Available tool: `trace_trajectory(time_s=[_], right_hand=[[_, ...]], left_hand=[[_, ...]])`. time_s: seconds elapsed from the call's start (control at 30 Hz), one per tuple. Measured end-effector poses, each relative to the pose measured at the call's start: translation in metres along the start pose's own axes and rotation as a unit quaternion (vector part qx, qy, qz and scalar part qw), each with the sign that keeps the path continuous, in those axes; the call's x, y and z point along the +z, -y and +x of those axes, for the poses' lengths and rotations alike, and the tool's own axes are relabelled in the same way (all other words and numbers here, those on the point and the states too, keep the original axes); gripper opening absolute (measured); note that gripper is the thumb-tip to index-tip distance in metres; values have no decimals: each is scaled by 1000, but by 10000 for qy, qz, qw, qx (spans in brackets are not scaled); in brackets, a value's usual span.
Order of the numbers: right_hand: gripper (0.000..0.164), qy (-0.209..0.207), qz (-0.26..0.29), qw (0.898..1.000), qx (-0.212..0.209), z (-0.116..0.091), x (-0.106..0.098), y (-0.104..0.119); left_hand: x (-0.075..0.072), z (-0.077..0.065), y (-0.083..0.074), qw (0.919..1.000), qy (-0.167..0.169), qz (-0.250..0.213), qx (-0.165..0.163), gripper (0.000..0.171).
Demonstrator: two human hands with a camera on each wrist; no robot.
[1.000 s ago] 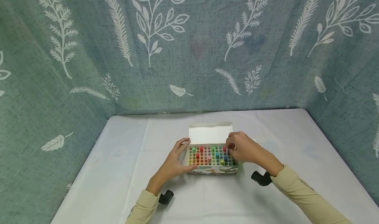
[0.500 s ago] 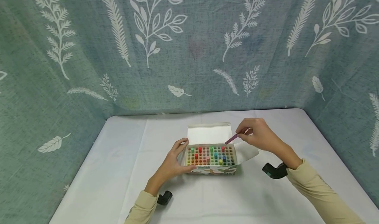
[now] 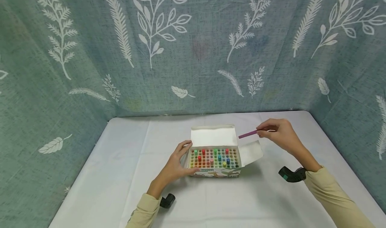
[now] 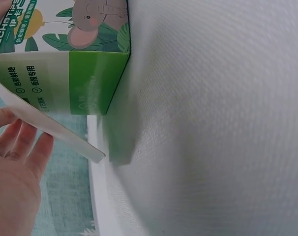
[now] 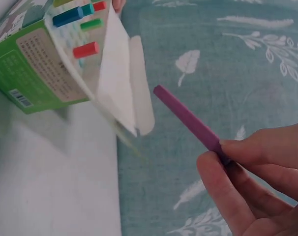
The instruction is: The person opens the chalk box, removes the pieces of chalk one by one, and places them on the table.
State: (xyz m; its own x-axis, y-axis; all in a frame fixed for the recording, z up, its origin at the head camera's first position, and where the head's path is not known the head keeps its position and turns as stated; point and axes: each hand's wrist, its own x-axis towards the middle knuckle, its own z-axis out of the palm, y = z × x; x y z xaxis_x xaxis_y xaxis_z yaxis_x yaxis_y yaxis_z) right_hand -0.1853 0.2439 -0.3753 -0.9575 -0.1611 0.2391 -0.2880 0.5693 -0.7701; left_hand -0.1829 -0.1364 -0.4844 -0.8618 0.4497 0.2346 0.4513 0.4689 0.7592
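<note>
A small cardboard chalk box [image 3: 216, 173] stands with its lid up on the white table. Its rack of holes holds several coloured chalk sticks that poke up here and there. My left hand [image 3: 174, 166] holds the box at its left end, thumb along the front and fingers by the back corner. In the left wrist view those fingers reach behind the left side flap [image 4: 50, 129]. Between thumb and fingertips, my right hand [image 3: 279, 134] pinches one end of a purple chalk stick [image 5: 186, 117]. That stick is above the table, right of the raised lid [image 3: 214, 136], its free end toward the box.
The right side flap [image 3: 251, 153] sticks outward from the box, below my right hand. White cloth covers the table [image 3: 169, 129], and a green leaf-patterned curtain [image 3: 193, 53] hangs behind it and at both sides. Each wrist carries a black camera mount [image 3: 292, 175].
My right hand has drawn the purple chalk stick out of the box's right side and carried it up and to the right. The left hand has kept its place on the box.
</note>
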Motion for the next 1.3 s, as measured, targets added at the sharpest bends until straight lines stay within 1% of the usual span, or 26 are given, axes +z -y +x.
trace_trajectory(time_s=[0.2,0.4,0.5,0.53,0.57,0.63,0.7,0.77,0.83,0.9,1.0,1.07,1.13,1.23,1.3], right_hand=[[26,-54,347,9978,559,-6,-3,-16],[29,-161,777,9927,908,-10,-5,-43],[28,-277,1000,9892,1039,-12,-5,-60],[27,-321,1158,9873,1041,-12,-4,-68],[28,-355,1206,9862,1079,-13,-4,-75],[31,-386,1338,9834,1167,-14,-3,-90],[32,-447,1490,9786,1349,-14,-1,-111],[34,-425,1381,9765,1599,-14,0,-123],[33,-458,1308,9723,1883,-15,3,-134],[33,-486,1241,9653,2244,-16,4,-137],[37,-390,1057,9618,2495,-18,5,-131],[38,-328,1093,9584,2616,-19,5,-127],[38,-226,1074,9591,2608,-20,5,-126],[35,-227,1182,9551,2707,-20,5,-128],[34,-242,1192,9550,2705,-20,6,-131]], left_hand=[[0,0,1,10000,13,-42,-39,96],[2,0,2,9999,15,-124,-74,98],[3,0,2,9999,-21,-126,-61,98],[3,-1,2,9999,-34,-125,-61,98],[3,-1,1,9999,-50,-119,-43,98],[3,-1,1,9999,-85,-107,13,97],[3,-1,1,9998,-114,-110,73,96],[3,-1,1,9998,-132,-124,128,96],[2,-1,1,9998,-123,-114,112,96],[2,-1,0,9998,-109,-111,95,96],[1,-2,0,9999,-95,-82,68,96],[1,-2,1,9999,-93,-74,57,96],[1,-2,1,9999,-100,-63,74,96],[1,-2,0,9999,-82,-65,51,96],[1,-2,0,9999,-73,-69,48,96]])
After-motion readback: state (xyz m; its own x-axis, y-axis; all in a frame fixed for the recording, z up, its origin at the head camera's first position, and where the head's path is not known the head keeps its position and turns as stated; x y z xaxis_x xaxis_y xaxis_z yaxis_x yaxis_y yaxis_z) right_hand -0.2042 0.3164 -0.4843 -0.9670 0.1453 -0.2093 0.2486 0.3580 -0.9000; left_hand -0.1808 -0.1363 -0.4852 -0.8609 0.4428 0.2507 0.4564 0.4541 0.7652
